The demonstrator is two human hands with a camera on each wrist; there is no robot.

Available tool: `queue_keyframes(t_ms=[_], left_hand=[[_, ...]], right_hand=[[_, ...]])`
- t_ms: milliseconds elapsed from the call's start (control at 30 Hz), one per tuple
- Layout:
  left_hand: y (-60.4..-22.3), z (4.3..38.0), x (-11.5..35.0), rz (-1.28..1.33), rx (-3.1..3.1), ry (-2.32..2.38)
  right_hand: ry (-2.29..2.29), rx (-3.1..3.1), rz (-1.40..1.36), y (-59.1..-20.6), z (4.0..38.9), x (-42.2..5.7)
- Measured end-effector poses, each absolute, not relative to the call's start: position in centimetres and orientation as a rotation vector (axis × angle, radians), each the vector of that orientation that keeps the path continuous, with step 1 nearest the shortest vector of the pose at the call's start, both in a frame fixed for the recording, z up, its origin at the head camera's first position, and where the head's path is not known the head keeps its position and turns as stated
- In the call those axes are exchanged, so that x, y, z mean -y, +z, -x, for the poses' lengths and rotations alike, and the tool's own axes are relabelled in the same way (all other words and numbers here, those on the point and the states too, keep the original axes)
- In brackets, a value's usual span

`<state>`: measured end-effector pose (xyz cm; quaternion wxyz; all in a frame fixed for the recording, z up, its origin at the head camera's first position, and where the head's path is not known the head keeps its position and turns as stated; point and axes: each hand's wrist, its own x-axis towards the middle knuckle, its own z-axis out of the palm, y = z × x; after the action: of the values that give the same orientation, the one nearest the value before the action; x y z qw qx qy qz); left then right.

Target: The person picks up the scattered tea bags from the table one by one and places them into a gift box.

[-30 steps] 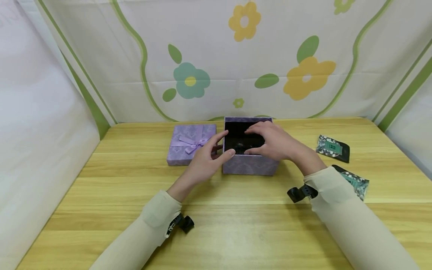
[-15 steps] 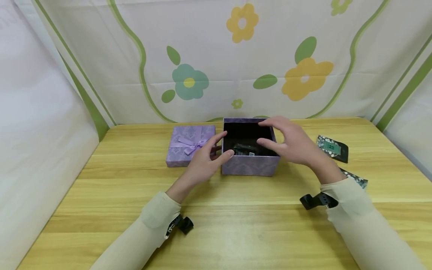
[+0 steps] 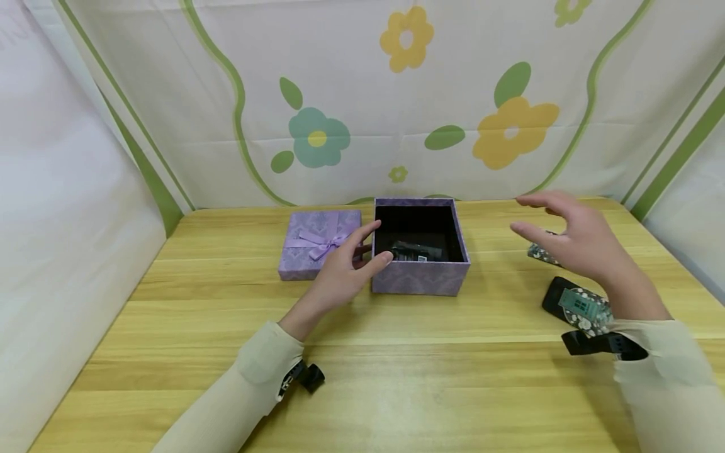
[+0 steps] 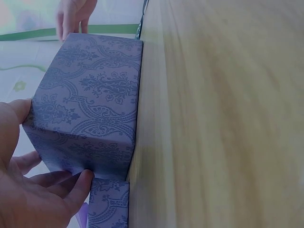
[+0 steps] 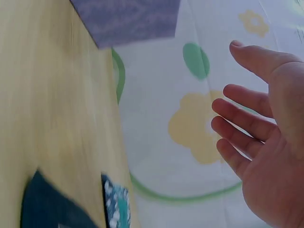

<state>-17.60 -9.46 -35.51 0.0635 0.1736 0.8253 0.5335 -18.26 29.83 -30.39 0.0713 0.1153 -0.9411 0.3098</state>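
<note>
An open purple patterned box [image 3: 419, 278] stands at the back middle of the table, its inside black. A dark sachet [image 3: 416, 251] with a small white label lies on its floor. My left hand [image 3: 344, 267] rests its fingers against the box's left side, with the thumb at the front left corner of the rim; the left wrist view shows these fingers [image 4: 78, 192] on the box wall. My right hand [image 3: 586, 242] hangs in the air to the right of the box, fingers spread and holding nothing. Below it lie two flowered black and green sachets, the nearer sachet [image 3: 580, 305] and the farther sachet [image 3: 544, 253], both partly hidden.
Left of the box lies its purple lid [image 3: 300, 258] with a ribbon bow [image 3: 321, 244], partly behind my left hand. A white curtain [image 3: 362, 94] printed with flowers hangs behind the wooden table [image 3: 396, 377].
My right hand has come out of the box and moved right, over the loose sachets. The sachet inside the box now shows. My left hand stays at the box.
</note>
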Motion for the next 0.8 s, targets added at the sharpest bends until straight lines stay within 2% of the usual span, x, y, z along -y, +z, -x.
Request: queue_keyframes(t_ms=[800], left_hand=[[-35.3,17.7,9.4,-0.51,-2.517,1.59]], right_hand=[[0.899,2.973,-0.062,-32.5,19.3,-37.8]])
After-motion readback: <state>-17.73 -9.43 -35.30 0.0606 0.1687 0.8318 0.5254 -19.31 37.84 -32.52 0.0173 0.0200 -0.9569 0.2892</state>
